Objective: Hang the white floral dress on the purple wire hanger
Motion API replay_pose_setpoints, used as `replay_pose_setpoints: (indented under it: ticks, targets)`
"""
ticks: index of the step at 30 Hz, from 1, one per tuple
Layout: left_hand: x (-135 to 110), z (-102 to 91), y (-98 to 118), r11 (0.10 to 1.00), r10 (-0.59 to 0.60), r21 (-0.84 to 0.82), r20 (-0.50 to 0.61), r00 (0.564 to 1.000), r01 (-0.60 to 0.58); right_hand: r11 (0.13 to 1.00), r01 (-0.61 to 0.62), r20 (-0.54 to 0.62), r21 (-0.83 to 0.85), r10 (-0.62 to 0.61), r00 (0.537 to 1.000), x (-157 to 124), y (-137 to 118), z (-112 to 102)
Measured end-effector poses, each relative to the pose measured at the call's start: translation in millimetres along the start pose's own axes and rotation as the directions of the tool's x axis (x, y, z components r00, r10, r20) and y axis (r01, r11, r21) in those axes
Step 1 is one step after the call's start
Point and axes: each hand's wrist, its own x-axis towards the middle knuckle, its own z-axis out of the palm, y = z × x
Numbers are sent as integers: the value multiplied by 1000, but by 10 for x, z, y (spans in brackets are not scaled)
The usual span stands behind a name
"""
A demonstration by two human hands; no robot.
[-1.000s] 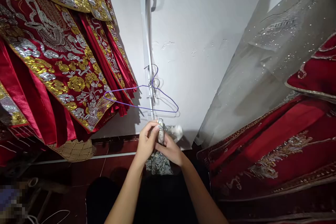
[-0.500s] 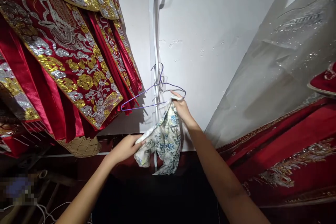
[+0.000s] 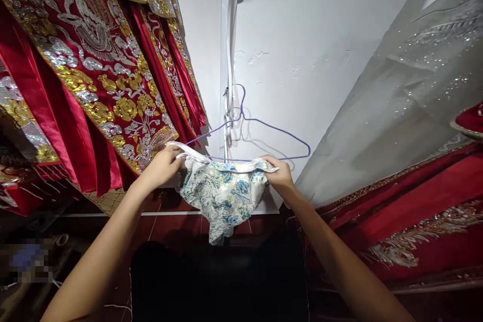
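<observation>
A pair of floral briefs (image 3: 230, 191) with a white waistband and blue flowers is spread wide between my hands. My left hand (image 3: 162, 163) is closed on one end of the waistband. At the other end, my right hand (image 3: 281, 173) pinches the waistband between thumb and fingers. A purple wire hanger (image 3: 277, 127) hangs just behind and above the briefs. Its right corner shows free beyond my right hand. The left corner is hidden behind the waistband near my left hand, so I cannot tell whether it is inside the briefs.
A white knotted strap (image 3: 229, 45) runs down the white wall (image 3: 294, 20) beside the hanger hook. Red garments with gold and silver embroidery (image 3: 124, 105) hang at the left. On the right hang a sparkly whitish cloth (image 3: 362, 126) and red beaded clothing (image 3: 426, 201). The floor has red tiles (image 3: 181, 229).
My left hand has moved up and left, stretching the waistband sideways. My right hand has shifted slightly right and down. The hanger has swung to the right, freeing its right corner.
</observation>
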Motion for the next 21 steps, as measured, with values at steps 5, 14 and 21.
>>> replay_pose_setpoints:
  ticks: [5,14,21]
  targets:
    - [235,82,-100,976,-213,111,331,919,186,999,-4,0,-34,4,1000,-26,-121,-39]
    - [449,26,459,953,281,-66,-179,943,-297,977,-119,215,176,79,973,-33,-286,74]
    - [604,48,312,949,312,15,-177,934,-314,961,-83,-185,265,135,974,-238,-429,-296]
